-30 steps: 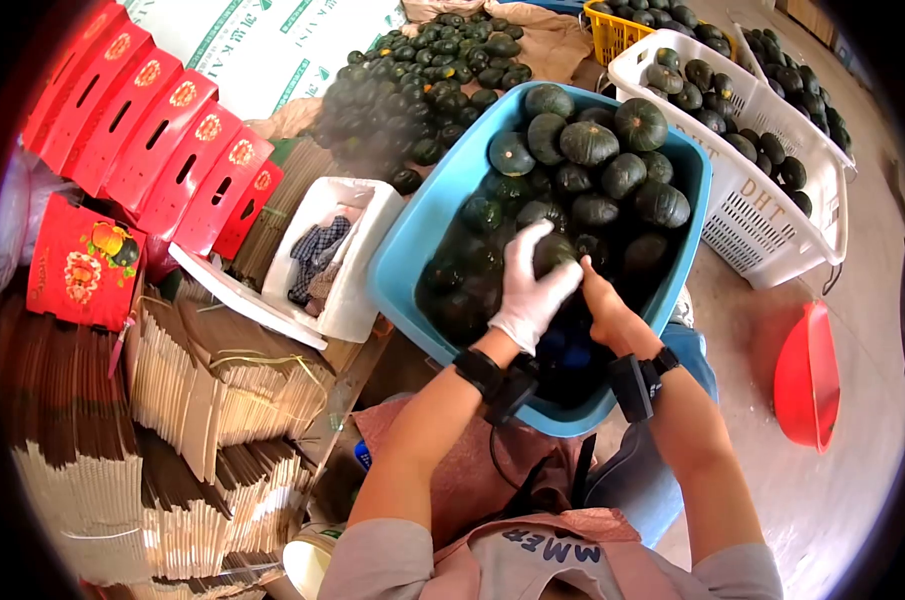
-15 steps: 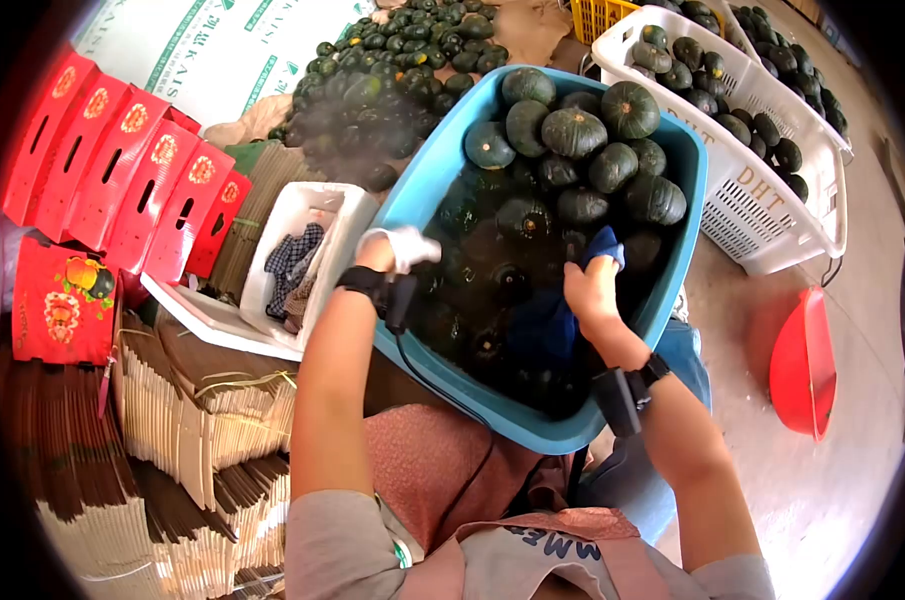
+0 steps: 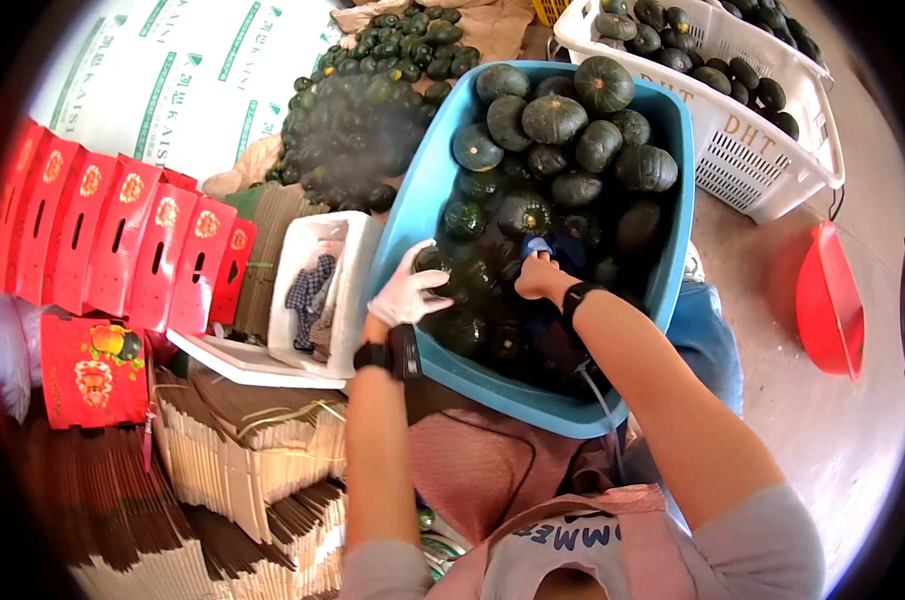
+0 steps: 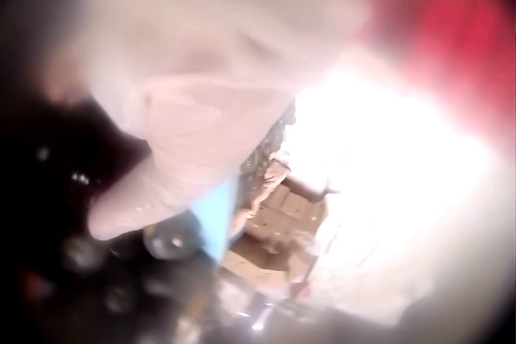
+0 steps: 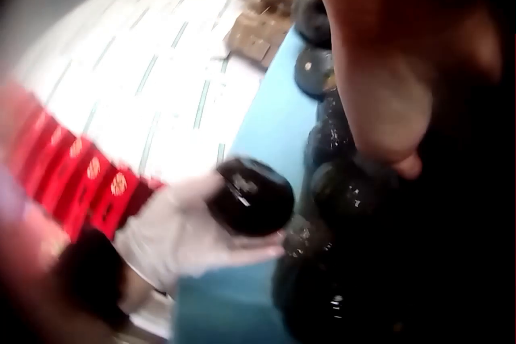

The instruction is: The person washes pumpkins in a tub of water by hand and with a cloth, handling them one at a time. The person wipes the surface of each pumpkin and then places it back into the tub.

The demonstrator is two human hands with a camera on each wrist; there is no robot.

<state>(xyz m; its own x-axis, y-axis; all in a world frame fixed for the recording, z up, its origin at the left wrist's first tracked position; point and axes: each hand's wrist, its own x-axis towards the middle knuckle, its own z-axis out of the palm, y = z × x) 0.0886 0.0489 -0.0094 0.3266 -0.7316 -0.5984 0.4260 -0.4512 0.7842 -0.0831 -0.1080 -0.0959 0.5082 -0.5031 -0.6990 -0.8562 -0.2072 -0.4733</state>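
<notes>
A blue tub (image 3: 412, 200) holds many dark green pumpkins (image 3: 555, 120), the lower ones in dark water. At its left side, my gloved left hand (image 3: 409, 290) grips a small wet pumpkin (image 5: 251, 196), thumb on one side and fingers on the other. My bare right hand (image 3: 540, 278), over the middle of the tub, holds a dark blue cloth (image 3: 566, 250) bunched at the fingers. In the left wrist view the white glove (image 4: 218, 118) is blurred and fills much of the picture.
Left of the tub stands a white foam box (image 3: 357, 250) with checked cloth inside. Red cartons (image 3: 122, 240) and stacked cardboard (image 3: 242, 450) lie beyond. Behind is a pumpkin pile (image 3: 357, 130). A white crate (image 3: 752, 160) and a red basin (image 3: 830, 300) are on the right.
My hands were together over the tub's middle, then moved apart. The left went to the left rim and now holds a pumpkin there. The right stays over the tub with the cloth.
</notes>
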